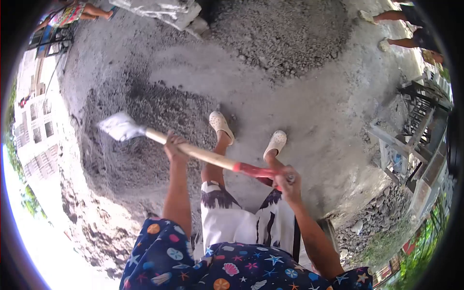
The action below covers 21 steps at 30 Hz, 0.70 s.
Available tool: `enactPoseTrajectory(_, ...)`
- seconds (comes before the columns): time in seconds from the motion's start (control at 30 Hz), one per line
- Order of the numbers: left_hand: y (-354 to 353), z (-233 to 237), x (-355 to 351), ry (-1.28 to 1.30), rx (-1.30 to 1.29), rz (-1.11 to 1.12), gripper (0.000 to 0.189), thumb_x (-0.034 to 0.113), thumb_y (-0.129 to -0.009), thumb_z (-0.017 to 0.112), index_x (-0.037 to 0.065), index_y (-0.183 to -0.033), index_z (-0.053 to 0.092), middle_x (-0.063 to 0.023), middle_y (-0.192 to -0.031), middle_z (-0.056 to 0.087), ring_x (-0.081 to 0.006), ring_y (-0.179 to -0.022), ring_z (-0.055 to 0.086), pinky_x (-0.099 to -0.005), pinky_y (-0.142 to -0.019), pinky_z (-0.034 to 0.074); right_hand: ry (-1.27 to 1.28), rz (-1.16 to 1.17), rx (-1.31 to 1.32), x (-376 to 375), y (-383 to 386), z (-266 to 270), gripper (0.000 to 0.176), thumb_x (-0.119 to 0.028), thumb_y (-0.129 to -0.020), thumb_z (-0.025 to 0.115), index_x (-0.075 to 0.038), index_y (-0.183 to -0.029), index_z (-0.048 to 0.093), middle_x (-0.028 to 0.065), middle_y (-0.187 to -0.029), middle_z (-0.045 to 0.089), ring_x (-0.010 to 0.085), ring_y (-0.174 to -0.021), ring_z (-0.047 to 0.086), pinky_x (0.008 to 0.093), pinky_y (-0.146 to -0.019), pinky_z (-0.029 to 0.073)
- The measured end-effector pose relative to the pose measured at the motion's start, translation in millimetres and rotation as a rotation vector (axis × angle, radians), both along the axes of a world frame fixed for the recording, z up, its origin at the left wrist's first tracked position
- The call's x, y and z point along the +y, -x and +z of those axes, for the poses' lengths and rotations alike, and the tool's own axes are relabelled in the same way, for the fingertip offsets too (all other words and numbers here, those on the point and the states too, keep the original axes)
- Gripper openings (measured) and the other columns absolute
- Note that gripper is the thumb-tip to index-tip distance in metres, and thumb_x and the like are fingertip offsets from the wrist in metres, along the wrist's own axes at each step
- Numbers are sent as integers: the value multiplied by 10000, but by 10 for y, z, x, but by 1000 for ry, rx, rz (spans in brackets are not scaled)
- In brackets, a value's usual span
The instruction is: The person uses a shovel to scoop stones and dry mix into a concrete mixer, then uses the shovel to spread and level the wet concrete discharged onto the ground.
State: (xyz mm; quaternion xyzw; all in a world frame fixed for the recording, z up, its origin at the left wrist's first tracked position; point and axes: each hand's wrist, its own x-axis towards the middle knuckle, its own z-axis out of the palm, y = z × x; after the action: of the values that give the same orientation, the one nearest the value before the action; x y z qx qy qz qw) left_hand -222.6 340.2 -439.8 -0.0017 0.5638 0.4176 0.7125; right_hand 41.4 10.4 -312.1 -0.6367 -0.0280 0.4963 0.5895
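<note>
Expect a stiff, probably front-heavy shovel (pixel 202 153), slanting across with its blade (pixel 121 126) over gravel (pixel 154 99), best held by the shaft (pixel 220 160), clamped in the left hand (pixel 175 146), and the red grip (pixel 256 170), clasped in the right hand (pixel 288 183).

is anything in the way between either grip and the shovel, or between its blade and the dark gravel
Nothing visible is. The left grip holds the shovel by its wooden shaft, the right grip by its red handle. No object shows between the blade and the dark gravel beneath it; whether they touch, I cannot tell.
</note>
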Motion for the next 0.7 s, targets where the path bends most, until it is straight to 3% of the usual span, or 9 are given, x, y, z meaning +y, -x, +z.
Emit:
enactPoseTrajectory(0.1, -1064, -343, -1289, 424, 202, -245, 148, 117, -859, 613, 110, -781, 487, -16, -633, 464, -178, -538, 491, -360, -531, 470, 392, -402, 85, -1213, -69, 263, 234, -255, -959, 590, -59, -865, 503, 30, -595, 486, 134, -469, 512, 286, -402, 397)
enactPoseTrajectory(0.17, -1433, -995, -2349, 639, 117, -478, 97, 150, -853, 594, 87, -803, 541, -82, -663, 503, -234, -603, 568, -392, -555, 492, 641, -503, -142, -2663, -86, 199, 240, -281, -958, 595, -85, -833, 537, -8, -593, 466, 97, -421, 440, 269, -382, 380)
enactPoseTrajectory(0.23, -1835, -1151, -3388, 691, 50, -662, 143, 209, -838, 612, 80, -787, 573, -84, -685, 549, -221, -581, 565, -374, -491, 456, 781, -634, -288, -3176, -31, 717, 310, -360, -967, 592, -87, -825, 551, -31, -570, 439, 79, -392, 381, 236, -349, 307)
enactPoseTrajectory(0.27, -2014, -1161, -3860, 782, 24, -693, 185, 246, -830, 620, 79, -755, 588, -82, -688, 572, -214, -577, 566, -355, -458, 428, 854, -604, -264, -3142, -19, 1058, 348, -395, -981, 571, -103, -793, 541, -37, -550, 410, 63, -394, 370, 219, -350, 305)
enactPoseTrajectory(0.33, -2211, -1367, -4615, 1016, -115, -871, 158, 227, -804, 649, 106, -744, 568, -60, -662, 548, -211, -600, 565, -371, -556, 479, 871, -595, -298, -3119, -1, 1439, 373, -422, -994, 539, -90, -842, 612, -56, -535, 371, 47, -388, 355, 215, -343, 305)
enactPoseTrajectory(0.4, -2210, -1382, -5121, 994, -251, -672, 168, 233, -802, 629, 93, -732, 567, -72, -675, 568, -215, -596, 569, -372, -535, 448, 911, -606, -296, -2954, 138, 1298, 375, -425, -997, 533, -85, -867, 627, -61, -535, 366, 44, -386, 350, 215, -343, 304)
enactPoseTrajectory(0.57, -1520, -1978, -4413, 805, -23, -691, 187, 236, -800, 635, 54, -800, 593, -91, -686, 594, -209, -545, 570, -353, -490, 449, 1063, -709, -281, -3103, 443, 649, 416, -448, -1006, 504, -74, -994, 684, -85, -533, 326, 37, -378, 314, 208, -345, 285)
enactPoseTrajectory(0.67, -707, -2645, -2788, 449, 121, -570, 239, 239, -799, 623, 12, -873, 622, -111, -662, 598, -195, -524, 572, -320, -471, 461, 874, -741, -71, -1519, 1141, -263, 341, -437, -956, 595, -121, -828, 604, -50, -534, 378, 71, -391, 359, 246, -362, 331)
enactPoseTrajectory(0.7, -384, -2771, -1972, 471, 129, -560, 260, 254, -776, 628, 39, -636, 587, -93, -578, 569, -216, -490, 566, -331, -433, 437, 895, -753, 5, -1055, 1407, -657, 345, -430, -956, 595, -134, -799, 512, -33, -539, 390, 98, -391, 370, 277, -360, 342)
